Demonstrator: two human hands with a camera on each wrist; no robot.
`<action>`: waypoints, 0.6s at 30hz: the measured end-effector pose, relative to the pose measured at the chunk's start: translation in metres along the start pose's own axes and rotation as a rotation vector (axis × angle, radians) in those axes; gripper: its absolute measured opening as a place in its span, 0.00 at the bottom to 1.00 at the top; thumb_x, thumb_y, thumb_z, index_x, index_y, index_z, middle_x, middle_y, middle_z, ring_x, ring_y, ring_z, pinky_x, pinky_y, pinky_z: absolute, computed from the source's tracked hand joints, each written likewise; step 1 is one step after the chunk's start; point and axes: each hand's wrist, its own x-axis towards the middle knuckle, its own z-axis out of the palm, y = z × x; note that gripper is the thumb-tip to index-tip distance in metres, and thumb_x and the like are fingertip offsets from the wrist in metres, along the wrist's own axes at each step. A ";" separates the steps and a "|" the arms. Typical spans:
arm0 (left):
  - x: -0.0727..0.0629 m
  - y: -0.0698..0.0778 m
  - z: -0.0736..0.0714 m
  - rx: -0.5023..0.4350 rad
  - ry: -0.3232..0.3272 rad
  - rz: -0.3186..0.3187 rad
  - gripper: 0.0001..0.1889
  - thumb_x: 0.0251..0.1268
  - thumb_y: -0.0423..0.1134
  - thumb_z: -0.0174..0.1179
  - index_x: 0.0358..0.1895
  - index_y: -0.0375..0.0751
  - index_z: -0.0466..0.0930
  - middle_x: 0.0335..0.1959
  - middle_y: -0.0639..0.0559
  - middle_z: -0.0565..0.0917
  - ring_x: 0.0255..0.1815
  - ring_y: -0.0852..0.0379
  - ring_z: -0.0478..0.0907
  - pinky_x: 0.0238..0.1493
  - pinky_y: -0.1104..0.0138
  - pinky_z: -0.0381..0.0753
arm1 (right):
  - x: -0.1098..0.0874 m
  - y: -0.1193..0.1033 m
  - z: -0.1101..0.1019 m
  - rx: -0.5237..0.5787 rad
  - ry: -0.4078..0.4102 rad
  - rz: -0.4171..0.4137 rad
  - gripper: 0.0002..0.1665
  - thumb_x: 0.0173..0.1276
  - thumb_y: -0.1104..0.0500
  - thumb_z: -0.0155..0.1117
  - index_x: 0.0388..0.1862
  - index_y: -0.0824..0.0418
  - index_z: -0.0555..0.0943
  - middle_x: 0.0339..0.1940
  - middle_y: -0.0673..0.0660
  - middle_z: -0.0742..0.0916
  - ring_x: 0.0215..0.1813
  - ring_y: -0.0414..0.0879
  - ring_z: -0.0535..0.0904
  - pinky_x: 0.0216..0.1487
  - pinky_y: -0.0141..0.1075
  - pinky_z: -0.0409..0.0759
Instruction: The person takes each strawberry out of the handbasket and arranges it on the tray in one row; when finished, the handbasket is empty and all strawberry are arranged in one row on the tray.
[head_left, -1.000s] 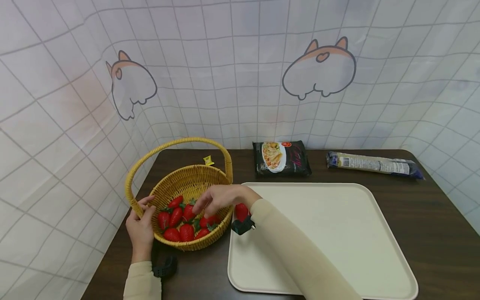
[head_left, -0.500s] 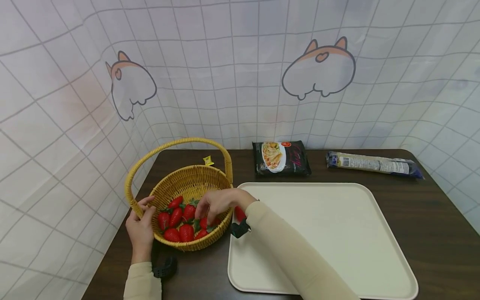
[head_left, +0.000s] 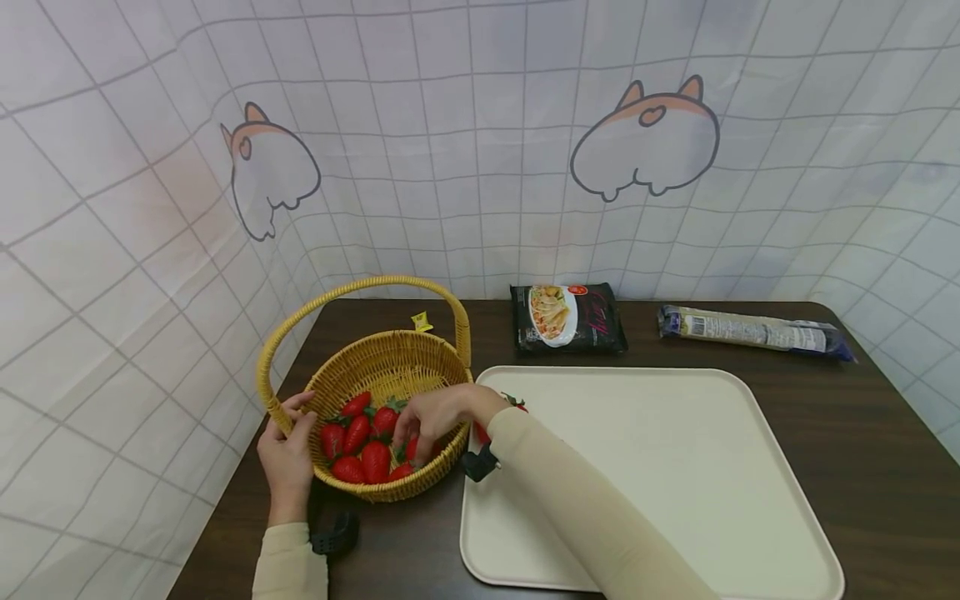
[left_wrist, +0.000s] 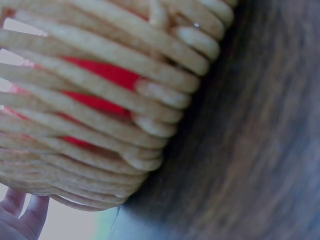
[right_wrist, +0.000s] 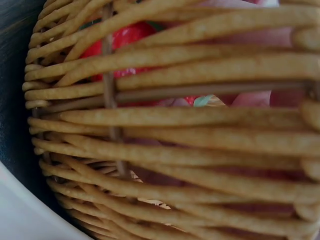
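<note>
A yellow wicker basket (head_left: 390, 346) with a tall handle stands at the left of the table, several red strawberries (head_left: 376, 461) lying in it. My left hand (head_left: 287, 467) grips its left rim at the foot of the handle. My right hand (head_left: 435, 414) reaches over the right rim, its thumb and fingers down around a strawberry (head_left: 413, 448) at the right side. Through the weave (right_wrist: 200, 120), the right wrist view shows parts of the fingers and red fruit. In the left wrist view, the basket wall (left_wrist: 100, 165) hides most of the strawberries.
Right of the basket lies a cream tray (head_left: 637, 467); strawberries (head_left: 482, 434) at its left edge are mostly hidden by my right wrist. Behind are a black food packet (head_left: 592, 321), a long wrapped packet (head_left: 757, 331) and a small yellow wrapper (head_left: 422, 322).
My right hand has lowered deeper into the basket and its fingers have come down around a strawberry. The left hand keeps its grip on the rim. The head view has shifted slightly.
</note>
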 end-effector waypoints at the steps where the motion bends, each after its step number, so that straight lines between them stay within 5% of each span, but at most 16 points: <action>1: 0.000 0.000 0.000 -0.001 0.000 0.002 0.07 0.65 0.22 0.56 0.32 0.20 0.69 0.48 0.38 0.84 0.54 0.56 0.76 0.52 0.76 0.72 | 0.000 0.000 0.000 0.002 0.000 0.002 0.24 0.57 0.61 0.74 0.54 0.56 0.82 0.45 0.48 0.84 0.46 0.40 0.76 0.47 0.31 0.77; 9: 0.001 0.001 0.000 0.009 -0.007 -0.006 0.07 0.65 0.23 0.56 0.32 0.20 0.69 0.50 0.36 0.83 0.54 0.56 0.76 0.52 0.76 0.71 | -0.003 -0.002 0.003 0.040 0.048 -0.019 0.19 0.60 0.62 0.71 0.52 0.55 0.84 0.41 0.49 0.85 0.42 0.41 0.76 0.43 0.32 0.78; 18: 0.001 -0.002 -0.002 0.022 -0.019 -0.007 0.08 0.65 0.25 0.57 0.32 0.21 0.69 0.51 0.38 0.83 0.54 0.57 0.76 0.51 0.77 0.70 | -0.011 -0.004 0.007 0.025 0.366 -0.132 0.15 0.63 0.57 0.70 0.50 0.53 0.84 0.47 0.45 0.84 0.48 0.39 0.75 0.49 0.30 0.74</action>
